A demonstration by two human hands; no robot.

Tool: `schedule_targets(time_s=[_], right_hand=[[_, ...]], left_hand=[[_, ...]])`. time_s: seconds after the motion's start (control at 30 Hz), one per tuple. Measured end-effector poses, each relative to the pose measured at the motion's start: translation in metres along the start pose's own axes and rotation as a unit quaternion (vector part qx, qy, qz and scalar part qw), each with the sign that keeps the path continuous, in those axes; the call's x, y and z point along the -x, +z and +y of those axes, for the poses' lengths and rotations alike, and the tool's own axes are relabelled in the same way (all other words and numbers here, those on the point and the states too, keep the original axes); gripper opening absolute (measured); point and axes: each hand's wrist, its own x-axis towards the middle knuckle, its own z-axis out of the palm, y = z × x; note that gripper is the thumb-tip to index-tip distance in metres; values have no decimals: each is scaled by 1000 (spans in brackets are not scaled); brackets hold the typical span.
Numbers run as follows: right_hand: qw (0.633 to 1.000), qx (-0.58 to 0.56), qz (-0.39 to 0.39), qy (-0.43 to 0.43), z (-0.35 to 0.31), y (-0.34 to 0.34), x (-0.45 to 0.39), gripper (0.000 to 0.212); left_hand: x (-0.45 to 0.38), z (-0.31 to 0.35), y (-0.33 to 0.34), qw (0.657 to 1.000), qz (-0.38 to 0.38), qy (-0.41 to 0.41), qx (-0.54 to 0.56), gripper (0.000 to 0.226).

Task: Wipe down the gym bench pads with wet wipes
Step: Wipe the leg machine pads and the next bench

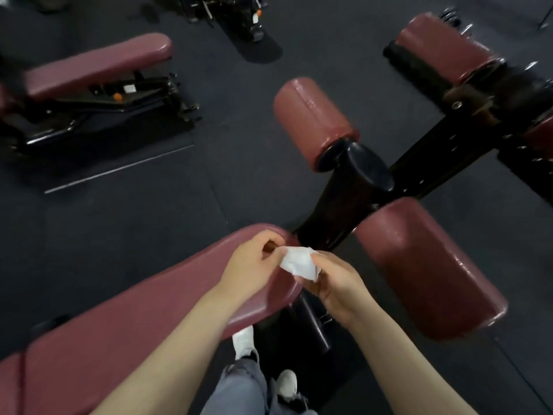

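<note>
A maroon bench pad (149,313) runs from the lower left to the centre of the view. Above its rounded far end, both hands hold a crumpled white wet wipe (299,262). My left hand (251,265) pinches the wipe's left edge with curled fingers. My right hand (338,286) grips its right side from below. Two maroon roller pads flank the black frame post (353,190) beyond: the near roller pad (428,265) at the right and the far roller pad (311,118) ahead.
A second maroon bench (95,67) on a black frame stands at the upper left. Another roller pad (440,46) and chrome bars sit at the upper right. Dark rubber floor (134,229) spreads between them. My legs and white shoes (244,339) are below the bench end.
</note>
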Motion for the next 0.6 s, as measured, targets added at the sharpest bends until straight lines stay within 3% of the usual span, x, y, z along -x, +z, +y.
schedule_targets(time_s=[0.17,0.33,0.47,0.6], right_hand=[[998,54,-10,40,47,15,-38,27],[980,125,154,-33,58,46,-112,25],[892,313,282,-166,56,69,-175,32],[805,484,250,-234,72,84,-226,40]], left_hand=[[16,-61,-8,998,-5,-67,-16,28],[31,-135,-24,989,3,-150,-5,30],[39,-189,-30,987,5,-162,-14,29],[40,-231,-34,984,15,-177,-26,34]])
